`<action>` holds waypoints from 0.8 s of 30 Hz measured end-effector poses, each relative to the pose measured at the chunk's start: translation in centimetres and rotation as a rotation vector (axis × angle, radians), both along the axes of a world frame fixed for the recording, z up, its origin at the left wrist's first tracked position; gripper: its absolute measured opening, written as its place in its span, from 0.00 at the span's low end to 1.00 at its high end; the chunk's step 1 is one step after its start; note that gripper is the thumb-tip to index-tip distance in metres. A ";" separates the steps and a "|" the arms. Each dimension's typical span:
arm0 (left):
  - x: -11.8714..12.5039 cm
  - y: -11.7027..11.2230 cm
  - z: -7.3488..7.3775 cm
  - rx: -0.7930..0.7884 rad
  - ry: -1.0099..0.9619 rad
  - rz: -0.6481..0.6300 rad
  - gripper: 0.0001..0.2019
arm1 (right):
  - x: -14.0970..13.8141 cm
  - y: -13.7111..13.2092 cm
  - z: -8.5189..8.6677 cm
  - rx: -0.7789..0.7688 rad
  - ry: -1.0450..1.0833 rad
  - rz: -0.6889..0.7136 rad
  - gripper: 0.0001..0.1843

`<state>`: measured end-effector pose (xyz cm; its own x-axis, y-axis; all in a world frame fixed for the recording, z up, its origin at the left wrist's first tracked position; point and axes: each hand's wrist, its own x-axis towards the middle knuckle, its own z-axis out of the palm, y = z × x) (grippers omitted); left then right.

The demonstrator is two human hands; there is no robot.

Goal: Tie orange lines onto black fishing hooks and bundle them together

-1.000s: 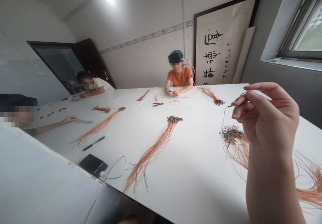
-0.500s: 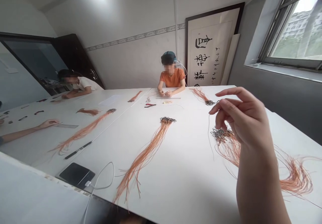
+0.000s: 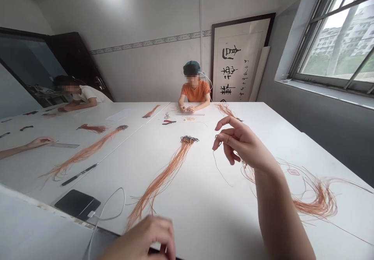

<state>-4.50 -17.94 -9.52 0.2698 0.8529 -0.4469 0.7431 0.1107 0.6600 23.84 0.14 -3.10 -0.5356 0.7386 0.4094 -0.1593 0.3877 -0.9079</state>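
My right hand [image 3: 235, 141] is raised above the table, its thumb and index finger pinching a single thin wire [image 3: 221, 171] that dangles toward the tabletop. A dark looped end shows at the fingertips; the other fingers are loosely bent. Low in the view, my left hand [image 3: 153, 234] hangs over the near table edge, slightly blurred, fingers loosely curved and apart, with nothing seen in them. It is nearest the tail of a bundle of copper-coloured wires [image 3: 172, 170] with black looped ends. Another wire bundle [image 3: 320, 201] lies at the right, its looped end hidden behind my right hand.
On the white table [image 3: 201, 217] lie a pen-like tool [image 3: 79, 174], a black power bank [image 3: 77, 204] with white cable, red-handled pliers [image 3: 169, 122] and more wire bundles [image 3: 90, 149]. A person in orange [image 3: 195, 91] sits opposite. At left, another person's hand [image 3: 42, 141] touches a ruler [image 3: 64, 145].
My left hand has come into view from the bottom. My right hand, still pinching the wire, has moved left and slightly down. The view has turned slightly to the right.
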 end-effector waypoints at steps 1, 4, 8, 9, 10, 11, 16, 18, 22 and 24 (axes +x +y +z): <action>0.2 1.1 1.3 0.109 -0.007 -0.043 0.04 | -0.4 0.0 0.0 -0.013 0.018 0.025 0.02; 1.1 4.5 5.6 0.422 -0.178 -0.103 0.07 | -1.4 -0.1 0.0 -0.048 0.067 0.092 0.06; 2.9 7.7 10.7 0.744 -0.120 -0.023 0.15 | -1.4 -0.1 0.0 -0.073 0.152 0.080 0.10; 3.3 8.2 11.6 0.801 -0.095 -0.010 0.11 | -1.2 0.0 0.0 -0.070 0.170 0.067 0.10; 3.7 8.6 12.3 0.827 -0.075 -0.006 0.06 | -1.0 0.1 0.0 -0.064 0.184 0.055 0.10; 4.2 9.0 12.9 0.841 -0.049 0.018 0.04 | -0.8 0.1 0.0 -0.055 0.194 0.047 0.10; 6.7 11.8 13.1 0.900 0.009 0.085 0.11 | -0.2 0.7 0.0 -0.023 0.206 0.059 0.09; 7.7 13.1 12.4 0.926 -0.031 0.030 0.13 | -0.2 0.9 0.0 -0.016 0.210 0.068 0.09; 9.2 14.7 10.8 0.935 -0.098 -0.048 0.18 | 0.0 1.2 0.1 -0.022 0.188 0.069 0.09; 9.4 14.8 10.1 0.919 -0.129 -0.067 0.21 | 0.0 1.2 0.1 -0.043 0.200 0.067 0.10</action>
